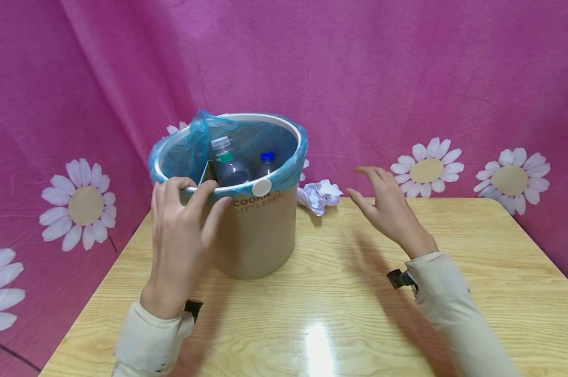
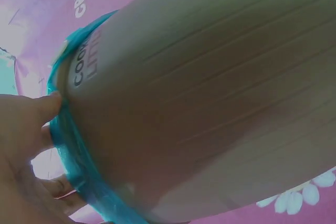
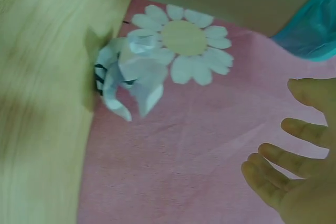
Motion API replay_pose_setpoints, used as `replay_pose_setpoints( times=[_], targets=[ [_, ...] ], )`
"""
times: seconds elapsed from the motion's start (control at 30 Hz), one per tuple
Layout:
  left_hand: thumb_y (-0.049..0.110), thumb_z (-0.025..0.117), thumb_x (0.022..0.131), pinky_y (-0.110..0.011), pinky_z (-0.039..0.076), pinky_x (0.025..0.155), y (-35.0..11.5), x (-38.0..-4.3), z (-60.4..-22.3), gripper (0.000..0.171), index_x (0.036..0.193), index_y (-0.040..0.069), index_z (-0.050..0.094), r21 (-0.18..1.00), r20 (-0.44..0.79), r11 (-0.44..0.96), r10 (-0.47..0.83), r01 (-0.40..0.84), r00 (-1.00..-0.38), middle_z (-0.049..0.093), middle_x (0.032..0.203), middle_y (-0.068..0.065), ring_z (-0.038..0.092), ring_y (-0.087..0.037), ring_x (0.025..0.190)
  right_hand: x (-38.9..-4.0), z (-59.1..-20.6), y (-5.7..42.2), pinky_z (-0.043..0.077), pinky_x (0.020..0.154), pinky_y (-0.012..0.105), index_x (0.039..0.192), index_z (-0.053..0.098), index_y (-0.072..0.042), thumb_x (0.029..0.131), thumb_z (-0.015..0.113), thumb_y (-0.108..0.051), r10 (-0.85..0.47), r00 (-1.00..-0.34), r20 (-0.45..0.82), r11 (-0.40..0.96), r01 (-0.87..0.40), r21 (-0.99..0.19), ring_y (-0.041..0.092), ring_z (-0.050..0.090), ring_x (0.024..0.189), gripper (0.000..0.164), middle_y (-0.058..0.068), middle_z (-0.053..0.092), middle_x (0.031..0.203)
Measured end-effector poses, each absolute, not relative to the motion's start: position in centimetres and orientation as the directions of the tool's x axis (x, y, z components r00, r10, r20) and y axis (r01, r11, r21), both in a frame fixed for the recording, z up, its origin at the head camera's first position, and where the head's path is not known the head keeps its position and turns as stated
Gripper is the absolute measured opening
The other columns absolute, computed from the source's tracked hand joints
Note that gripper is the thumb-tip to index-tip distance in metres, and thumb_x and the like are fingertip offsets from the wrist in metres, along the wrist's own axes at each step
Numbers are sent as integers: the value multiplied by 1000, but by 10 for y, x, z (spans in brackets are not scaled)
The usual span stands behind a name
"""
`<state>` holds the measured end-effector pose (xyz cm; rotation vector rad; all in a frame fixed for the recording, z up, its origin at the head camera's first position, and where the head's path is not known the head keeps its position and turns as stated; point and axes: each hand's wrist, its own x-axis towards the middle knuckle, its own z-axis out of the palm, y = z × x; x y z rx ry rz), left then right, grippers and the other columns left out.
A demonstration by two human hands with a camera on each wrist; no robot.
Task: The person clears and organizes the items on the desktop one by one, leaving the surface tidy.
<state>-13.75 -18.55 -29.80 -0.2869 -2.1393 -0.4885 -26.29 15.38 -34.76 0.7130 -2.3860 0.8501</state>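
A beige trash bin (image 1: 260, 235) lined with a blue plastic bag (image 1: 290, 180) stands on the table. At its near rim is my left hand (image 1: 182, 230), gripping the edge with the thumb outside and the fingers over the top. Inside the bin are a clear bottle with a white cap (image 1: 232, 170), a second bottle with a blue cap (image 1: 267, 158), and a dark flat piece (image 1: 208, 172) by my fingertips. My right hand (image 1: 389, 209) hovers with fingers spread, holding nothing. Between it and the bin lies a crumpled sheet of paper (image 1: 319, 197), also visible in the right wrist view.
The wooden table (image 1: 284, 319) extends toward me and to the right. A pink cloth (image 1: 359, 78) with large white daisies hangs behind and along both sides. The paper sits close to the table's far edge, just right of the bin.
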Motion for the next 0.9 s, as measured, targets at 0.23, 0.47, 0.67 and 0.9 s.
replay_pose_setpoints(
  times=[0.23, 0.47, 0.67, 0.9],
  targets=[
    [33, 72, 92, -50, 44, 90, -197, -137, -295, 39, 123, 9, 68, 298, 777, 905, -46, 303, -628, 49, 115, -19, 43, -33, 113, -279, -364, 148, 33, 109, 57, 140, 48, 2, 99, 63, -26, -300, -800, 520, 683, -560, -468, 42, 40, 134, 53, 24, 49, 140],
    [32, 71, 93, -52, 52, 91, -203, -139, -294, 39, 124, 10, 68, 311, 757, 906, -53, 288, -651, 49, 116, -18, 42, -31, 118, -298, -378, 135, 32, 111, 56, 144, 44, -1, 94, 70, -29, -286, -839, 462, 686, -516, -513, 42, 37, 135, 63, 23, 45, 145],
    [31, 71, 93, -54, 54, 90, -202, -140, -295, 39, 125, 9, 67, 303, 747, 911, -45, 280, -663, 50, 117, -17, 41, -30, 120, -314, -400, 124, 28, 110, 64, 145, 46, -5, 87, 78, -29, -317, -839, 443, 681, -526, -510, 52, 33, 135, 71, 30, 41, 146],
    [32, 70, 93, -54, 54, 90, -204, -139, -295, 40, 125, 8, 67, 286, 762, 917, -41, 278, -646, 51, 116, -17, 42, -31, 119, -327, -423, 113, 22, 109, 71, 144, 48, -8, 81, 83, -25, -341, -839, 424, 708, -526, -471, 60, 25, 137, 75, 41, 31, 147]
  ],
)
